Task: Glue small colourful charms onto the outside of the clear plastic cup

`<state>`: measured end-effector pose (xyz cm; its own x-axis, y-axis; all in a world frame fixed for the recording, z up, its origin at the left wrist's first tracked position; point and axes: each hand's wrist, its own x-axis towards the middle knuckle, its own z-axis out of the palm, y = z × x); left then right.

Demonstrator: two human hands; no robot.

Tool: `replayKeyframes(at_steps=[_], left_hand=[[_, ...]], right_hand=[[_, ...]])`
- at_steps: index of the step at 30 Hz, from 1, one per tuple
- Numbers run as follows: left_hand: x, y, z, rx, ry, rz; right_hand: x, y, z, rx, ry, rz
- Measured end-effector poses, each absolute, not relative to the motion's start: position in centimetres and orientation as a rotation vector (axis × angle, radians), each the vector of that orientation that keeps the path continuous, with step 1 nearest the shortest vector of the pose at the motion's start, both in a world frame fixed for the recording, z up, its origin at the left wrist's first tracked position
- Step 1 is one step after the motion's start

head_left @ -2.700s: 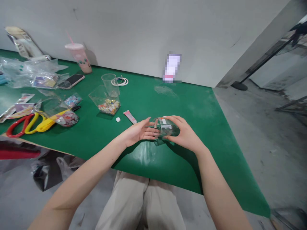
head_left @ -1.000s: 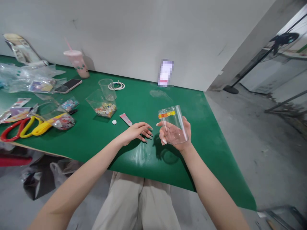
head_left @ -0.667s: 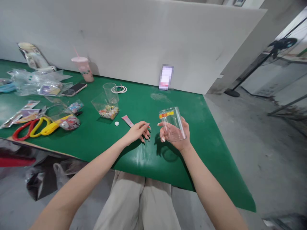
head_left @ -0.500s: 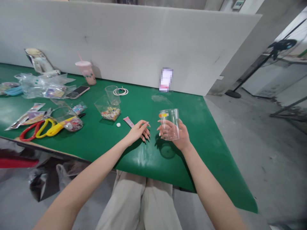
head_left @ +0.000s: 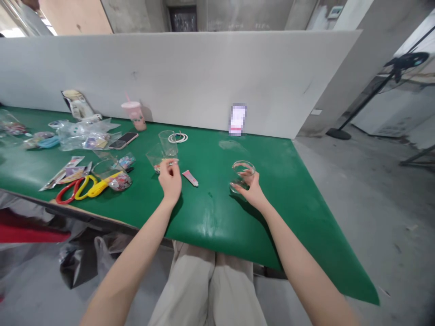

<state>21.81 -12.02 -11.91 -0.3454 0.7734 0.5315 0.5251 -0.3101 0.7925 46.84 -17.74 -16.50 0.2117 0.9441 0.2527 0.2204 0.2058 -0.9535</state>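
My right hand (head_left: 253, 188) is wrapped around a clear plastic cup (head_left: 243, 168), which stands upright at the table surface with its rim facing up. My left hand (head_left: 171, 181) is at the near side of a clear angular container (head_left: 154, 156) holding small colourful pieces. Its fingers are curled together at the rim, and whatever may be between them is hidden. A small pink tube (head_left: 190, 178) lies on the green table (head_left: 210, 213) just right of that hand. Behind the container stands another clear cup (head_left: 169, 144), beside a coil of white cord (head_left: 178, 137).
Left on the table are red-handled scissors (head_left: 70, 192), a yellow-handled tool (head_left: 100, 186), a tilted clear cup with pieces (head_left: 119, 180), a phone (head_left: 124, 140), plastic bags (head_left: 76, 133) and a pink tumbler (head_left: 135, 115). A white partition (head_left: 190, 77) borders the back, with a blurred phone screen (head_left: 237, 120).
My left hand has moved left from the pink tube to the container. My right hand has turned the clear cup rim up and lowered it to the table. The view has tilted up slightly.
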Motion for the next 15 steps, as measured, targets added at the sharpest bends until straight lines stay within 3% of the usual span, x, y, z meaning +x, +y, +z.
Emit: replayKeyframes(at_steps=[3, 5, 7, 9, 12, 15], left_hand=[[18.9, -10.5, -10.3, 1.716, 1.883, 1.769], [17.1, -8.8, -8.4, 1.911, 2.020, 1.617], [15.8, -6.4, -6.1, 2.195, 2.184, 1.083], [15.3, -3.8, -4.0, 2.372, 2.159, 0.102], [16.0, -0.5, -2.5, 2.341, 2.013, -0.246], [17.3, 1.0, -2.5, 2.303, 1.950, -0.316]], right_hand=[[47.1, -17.5, -16.9, -1.267, -1.308, 0.768], [47.2, -17.3, -17.0, -1.254, -1.315, 0.790], [47.3, -17.0, -17.1, -1.251, -1.303, 0.792], [47.4, -16.8, -16.9, -1.255, -1.297, 0.786], [47.5, -16.8, -16.6, -1.274, -1.311, 0.792], [47.6, -17.0, -16.4, -1.289, -1.301, 0.796]])
